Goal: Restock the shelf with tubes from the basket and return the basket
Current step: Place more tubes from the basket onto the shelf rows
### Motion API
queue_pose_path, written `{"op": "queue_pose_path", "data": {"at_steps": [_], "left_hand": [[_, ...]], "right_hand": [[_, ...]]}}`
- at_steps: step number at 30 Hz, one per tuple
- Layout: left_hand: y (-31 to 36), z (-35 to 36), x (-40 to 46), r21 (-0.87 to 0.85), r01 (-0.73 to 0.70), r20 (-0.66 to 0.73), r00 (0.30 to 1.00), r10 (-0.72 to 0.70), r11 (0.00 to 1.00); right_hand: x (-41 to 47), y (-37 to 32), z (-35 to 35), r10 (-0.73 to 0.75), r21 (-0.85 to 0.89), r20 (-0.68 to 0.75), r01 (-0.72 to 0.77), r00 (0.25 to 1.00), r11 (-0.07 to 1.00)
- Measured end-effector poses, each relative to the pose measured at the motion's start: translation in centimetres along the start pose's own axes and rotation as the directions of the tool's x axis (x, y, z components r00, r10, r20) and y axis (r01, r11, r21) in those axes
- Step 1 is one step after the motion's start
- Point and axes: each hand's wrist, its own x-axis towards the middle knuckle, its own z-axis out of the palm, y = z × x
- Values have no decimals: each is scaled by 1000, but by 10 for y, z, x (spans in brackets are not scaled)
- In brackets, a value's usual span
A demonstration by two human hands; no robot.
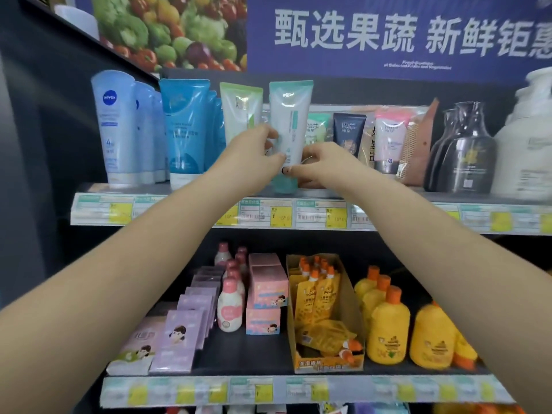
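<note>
Both hands are raised to the upper shelf. The left hand and right hand each close a grip on the lower body of one pale green tube, fingers pinching it from opposite sides. The tube stands upright, crimped end up, its teal cap at or just above the shelf board; whether it bears weight there cannot be told. It sits in the gap just right of a matching white-and-green tube, with blue tubes further left and small sachet packs right. Judgement: restocking is under way, this tube nearly placed. The basket is not in view, so remaining stock cannot be assessed; its return appears outstanding. The tube looks soft-walled, glossy and intact.
</note>
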Motion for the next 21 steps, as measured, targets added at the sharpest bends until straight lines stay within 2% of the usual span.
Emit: {"op": "queue_pose_path", "data": {"at_steps": [7, 10, 12, 15, 18, 21], "left_hand": [[-6, 8, -5, -8, 26, 19, 999, -26, 1000], [-5, 8, -12, 44, 6, 44, 999, -8, 999], [-5, 7, -21, 93, -34, 49, 998, 30, 995], [-7, 7, -42, 213, -161, 25, 987, 159, 964], [-14, 11, -71, 247, -279, 7, 958, 287, 928], [-30, 21, -105, 266, -328, 17, 942, 336, 907]], "right_hand": [[3, 0, -2, 26, -51, 27, -25, 999, 998], [-3, -5, -3, 11, -236, -13, -14, 1000, 972], [-11, -5, -2, -89, -403, -123, 33, 988, 915], [-41, -2, 7, -323, -520, -242, 159, 915, 839], [-81, 11, 25, -530, -602, -220, 313, 819, 735], [-121, 37, 50, -594, -643, -167, 370, 787, 671]]}}
